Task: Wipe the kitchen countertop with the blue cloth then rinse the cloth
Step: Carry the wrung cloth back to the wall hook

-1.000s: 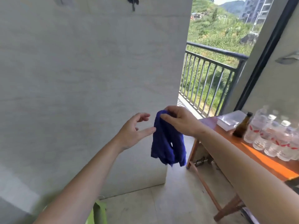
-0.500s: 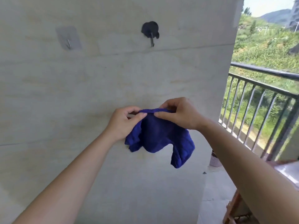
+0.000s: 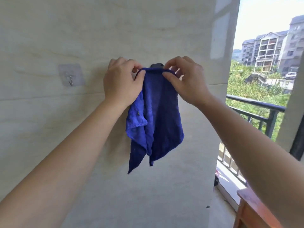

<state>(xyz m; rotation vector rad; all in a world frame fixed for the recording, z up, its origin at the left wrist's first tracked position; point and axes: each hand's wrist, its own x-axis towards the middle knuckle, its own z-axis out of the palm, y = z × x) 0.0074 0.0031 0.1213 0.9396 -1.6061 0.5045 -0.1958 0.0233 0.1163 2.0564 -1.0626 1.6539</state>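
The blue cloth (image 3: pixel 158 116) hangs in folds against the pale tiled wall, its top edge stretched flat just below a black wall hook (image 3: pixel 157 65). My left hand (image 3: pixel 122 84) pinches the left end of that top edge. My right hand (image 3: pixel 185 79) pinches the right end. The hook is mostly hidden behind the cloth and my fingers, so I cannot tell whether the cloth is caught on it.
A clear adhesive hook (image 3: pixel 71 76) is stuck to the wall left of my hands. A black balcony railing (image 3: pixel 256 102) runs at the right, with greenery and buildings beyond. A corner of a brown wooden table (image 3: pixel 251 209) shows at the bottom right.
Both hands have lifted the cloth up the wall to the black hook. A second ago only my right hand held it; the left has since taken the other end.
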